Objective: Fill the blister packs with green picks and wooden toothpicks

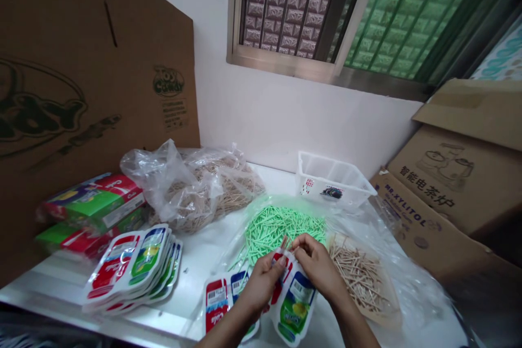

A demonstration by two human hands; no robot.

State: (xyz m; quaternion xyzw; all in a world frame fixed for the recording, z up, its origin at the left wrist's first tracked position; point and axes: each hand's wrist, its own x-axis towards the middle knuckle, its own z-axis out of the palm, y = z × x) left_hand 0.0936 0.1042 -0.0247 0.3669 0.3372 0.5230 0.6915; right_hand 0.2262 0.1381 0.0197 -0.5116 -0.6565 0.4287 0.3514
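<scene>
My left hand (265, 277) is closed on the red side of a two-part candy packet (296, 304), its thumb lying along the front. My right hand (318, 263) pinches at the packet's top edge, on the green and blue side. A few thin brownish sticks (284, 241) poke up between my two hands; which fingers hold them I cannot tell. Just beyond lies a heap of light green sticks (281, 228) on clear plastic. Beside my right wrist is a pile of beige sticks (361, 277). Another red and blue packet (216, 302) lies partly behind my left forearm.
A stack of packets (118, 269) stands at the left, near red and green boxes (101, 201). Behind them is a clear bag of beige sticks (204, 190). A white plastic basket (332, 179) sits by the wall. Cardboard boxes (444, 174) flank the right side, and a large carton (134, 65) the left.
</scene>
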